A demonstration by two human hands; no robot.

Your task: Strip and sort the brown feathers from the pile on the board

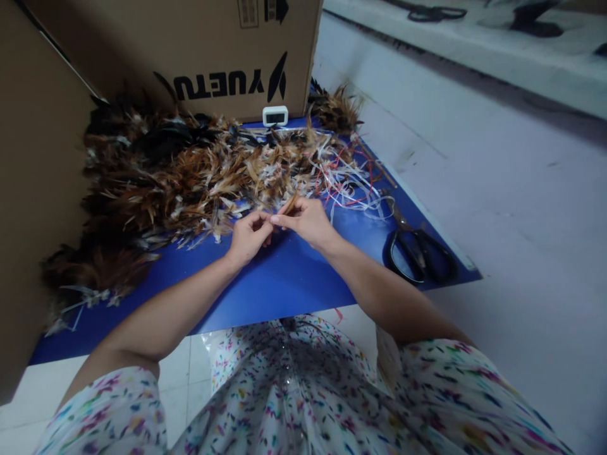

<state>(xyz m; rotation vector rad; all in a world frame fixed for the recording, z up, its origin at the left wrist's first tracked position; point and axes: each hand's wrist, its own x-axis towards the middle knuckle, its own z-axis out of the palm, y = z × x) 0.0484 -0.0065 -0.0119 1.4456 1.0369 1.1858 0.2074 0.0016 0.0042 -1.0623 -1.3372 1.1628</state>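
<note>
Over the blue tabletop [279, 284] my two hands meet at the fingertips. My right hand [307, 221] is closed in a pinch, and a brown feather [290, 203] stands out between its thumb and fingers. My left hand [250, 236] is also pinched shut, its fingertips against those of the right; what lies between them is too small to make out. Just beyond the hands spreads a large heap of brown, black and whitish feathers [203, 170]. To the right of it lies a tangle of white and red ties [351, 183].
Black-handled scissors [420, 253] rest at the table's right edge. A small white digital display [275, 115] stands before a large cardboard box [213, 38]. Bunches of feathers lie at the left front [99, 272] and right back [336, 109]. A pale wall [474, 158] borders the right.
</note>
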